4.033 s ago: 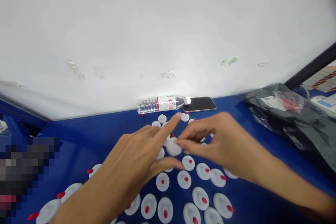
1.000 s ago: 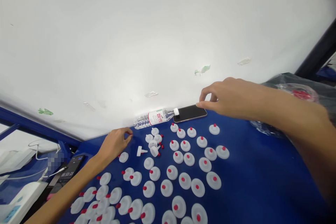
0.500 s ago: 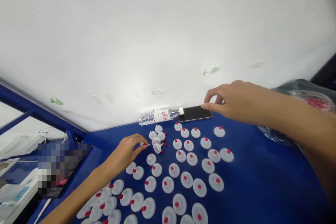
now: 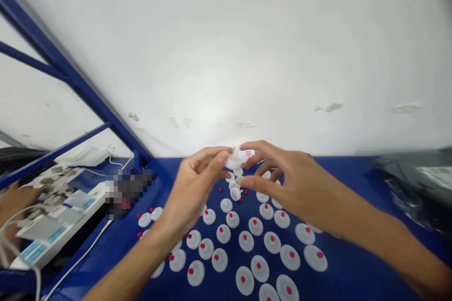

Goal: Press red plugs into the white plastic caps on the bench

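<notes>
My left hand (image 4: 190, 183) is closed, thumb and forefinger pinching a white translucent plastic disc (image 4: 233, 159) above the table's far part. My right hand (image 4: 278, 169) is beside it, its fingers curved and thumb well apart from the forefinger. The right forefinger's tip is close to the disc's upper edge; whether it touches, I cannot tell. Below both hands lie several white discs with red caps (image 4: 259, 265), spread over the blue table (image 4: 346, 263). Uncapped white discs (image 4: 235, 194) and loose red caps (image 4: 221, 190) lie under the hands.
A plastic bottle's label (image 4: 249, 153) shows behind the hands, by the white wall (image 4: 226, 56). On the left are a blue metal frame (image 4: 88, 89), a white power strip (image 4: 70, 225) with cables and another person's hand (image 4: 17, 202). Dark plastic bags (image 4: 416, 174) lie on the right.
My hands have come together in front of the wall; the right moved left from beside the phone, and the left rose from the table. The view has swung left, and a white disc is now held up.
</notes>
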Tool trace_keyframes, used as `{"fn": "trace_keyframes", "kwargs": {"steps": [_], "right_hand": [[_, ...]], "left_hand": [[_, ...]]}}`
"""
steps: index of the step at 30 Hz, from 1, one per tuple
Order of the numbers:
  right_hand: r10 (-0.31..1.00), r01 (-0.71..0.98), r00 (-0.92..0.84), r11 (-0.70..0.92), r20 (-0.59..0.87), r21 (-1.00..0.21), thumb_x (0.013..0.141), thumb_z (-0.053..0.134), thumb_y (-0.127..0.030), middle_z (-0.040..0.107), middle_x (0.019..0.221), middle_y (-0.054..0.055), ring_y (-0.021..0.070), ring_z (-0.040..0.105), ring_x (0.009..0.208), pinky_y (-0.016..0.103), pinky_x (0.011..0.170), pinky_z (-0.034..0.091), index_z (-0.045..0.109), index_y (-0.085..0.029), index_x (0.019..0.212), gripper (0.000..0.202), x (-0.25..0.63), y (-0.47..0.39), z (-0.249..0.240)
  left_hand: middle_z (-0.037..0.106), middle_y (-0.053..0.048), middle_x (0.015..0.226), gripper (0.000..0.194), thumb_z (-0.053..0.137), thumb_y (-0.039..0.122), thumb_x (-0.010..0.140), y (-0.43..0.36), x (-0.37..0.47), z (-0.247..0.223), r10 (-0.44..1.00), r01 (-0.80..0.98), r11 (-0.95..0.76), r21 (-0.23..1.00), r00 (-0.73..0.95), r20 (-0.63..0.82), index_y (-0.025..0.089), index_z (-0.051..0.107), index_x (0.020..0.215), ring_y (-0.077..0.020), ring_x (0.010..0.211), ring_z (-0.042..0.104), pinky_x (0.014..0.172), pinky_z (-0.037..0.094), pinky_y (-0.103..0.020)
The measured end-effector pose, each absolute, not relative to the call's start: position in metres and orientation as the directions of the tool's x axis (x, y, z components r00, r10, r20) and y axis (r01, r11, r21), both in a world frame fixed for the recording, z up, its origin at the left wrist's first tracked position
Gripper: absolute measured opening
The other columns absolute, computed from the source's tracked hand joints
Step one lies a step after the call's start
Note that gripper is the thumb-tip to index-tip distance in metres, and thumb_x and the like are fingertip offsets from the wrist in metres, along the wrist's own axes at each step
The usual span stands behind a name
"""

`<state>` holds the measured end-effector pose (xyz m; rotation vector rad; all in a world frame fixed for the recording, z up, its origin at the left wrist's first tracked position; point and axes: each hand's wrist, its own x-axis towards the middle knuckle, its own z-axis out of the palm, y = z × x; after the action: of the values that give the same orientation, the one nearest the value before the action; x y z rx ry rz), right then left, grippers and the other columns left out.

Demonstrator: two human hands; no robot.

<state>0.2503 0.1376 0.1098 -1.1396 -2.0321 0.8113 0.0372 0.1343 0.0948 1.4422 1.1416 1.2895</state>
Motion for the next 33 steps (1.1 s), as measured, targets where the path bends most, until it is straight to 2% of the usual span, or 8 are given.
{"fn": "trace_keyframes", "kwargs": {"steps": [2,5,9,12,14,19,26,33], "right_hand": [[0.856,0.463,-0.398,0.499,0.330,-0.733,0.100,0.068,-0.052,0.081,0.104,-0.008,0.0133,0.076,0.079,0.026,0.068,0.056,0.065,-0.038,0.129,0.032,0.237,0.128,0.104],[0.789,0.548,-0.393,0.613,0.472,-0.570,0.105,0.062,-0.048,0.081,0.094,-0.006,0.0166,0.077,0.077,0.030,0.068,0.057,0.068,-0.035,0.126,0.025,0.229,0.117,0.094],[0.642,0.602,-0.516,0.743,0.567,-0.294,0.113,0.043,-0.044,0.084,0.101,0.002,0.0254,0.081,0.078,0.038,0.060,0.060,0.070,-0.026,0.128,0.036,0.223,0.106,0.082],[0.563,0.574,-0.611,0.799,0.556,-0.179,0.115,0.033,-0.040,0.084,0.111,0.008,0.0290,0.083,0.081,0.040,0.055,0.063,0.070,-0.021,0.132,0.045,0.217,0.099,0.074],[0.557,0.570,-0.638,0.806,0.531,-0.160,0.114,0.038,-0.037,0.083,0.117,0.009,0.0304,0.084,0.084,0.041,0.056,0.064,0.070,-0.020,0.133,0.041,0.214,0.093,0.071],[0.585,0.532,-0.659,0.807,0.473,-0.257,0.105,0.056,-0.028,0.082,0.114,0.008,0.0287,0.082,0.093,0.045,0.074,0.069,0.070,-0.022,0.132,0.031,0.211,0.078,0.069],[0.520,0.475,-0.744,0.853,0.421,-0.215,0.102,0.060,-0.025,0.079,0.114,0.007,0.0302,0.080,0.094,0.048,0.070,0.067,0.069,-0.026,0.130,0.030,0.208,0.064,0.072],[0.494,0.436,-0.790,0.869,0.363,-0.235,0.092,0.075,-0.022,0.080,0.113,0.003,0.0261,0.079,0.099,0.037,0.079,0.062,0.071,-0.025,0.118,0.026,0.208,0.055,0.080]], "left_hand": [[0.081,-0.008,0.111,0.038,0.078,0.053,0.092,0.116,0.052,0.088,0.979,-0.057,-0.203,0.977,-0.018,0.203,0.021,0.081,0.112,-0.0203,0.097,0.075,0.090,0.060,-0.032],[0.082,-0.008,0.112,0.035,0.079,0.050,0.092,0.090,0.062,0.074,0.977,-0.202,-0.198,0.959,-0.114,0.178,0.023,0.082,0.114,-0.0233,0.109,0.075,0.100,0.059,-0.035],[0.081,-0.012,0.113,0.037,0.079,0.052,0.092,0.063,0.060,0.060,0.974,-0.297,-0.161,0.941,-0.203,0.102,0.021,0.083,0.113,-0.0267,0.107,0.076,0.096,0.061,-0.037],[0.081,-0.012,0.112,0.040,0.081,0.053,0.091,0.050,0.050,0.052,0.966,-0.306,-0.133,0.943,-0.254,0.054,0.021,0.084,0.114,-0.0246,0.104,0.075,0.096,0.060,-0.036],[0.082,-0.010,0.108,0.041,0.084,0.054,0.088,0.045,0.040,0.046,0.954,-0.288,-0.119,0.950,-0.299,0.029,0.022,0.084,0.114,-0.0214,0.100,0.074,0.094,0.059,-0.032],[0.081,-0.006,0.096,0.040,0.089,0.053,0.081,0.031,0.018,0.044,0.935,-0.185,-0.128,0.975,-0.351,0.056,0.028,0.086,0.112,-0.0160,0.086,0.070,0.084,0.058,-0.025],[0.078,-0.008,0.098,0.027,0.088,0.047,0.081,0.009,0.009,0.060,0.957,0.066,-0.167,0.984,-0.231,0.178,0.030,0.089,0.102,-0.0224,0.091,0.070,0.076,0.058,-0.027],[0.075,-0.007,0.095,0.024,0.085,0.049,0.084,-0.009,-0.004,0.050,0.978,0.180,-0.124,0.976,-0.144,0.151,0.035,0.089,0.103,-0.0188,0.076,0.068,0.066,0.058,-0.026]]}}
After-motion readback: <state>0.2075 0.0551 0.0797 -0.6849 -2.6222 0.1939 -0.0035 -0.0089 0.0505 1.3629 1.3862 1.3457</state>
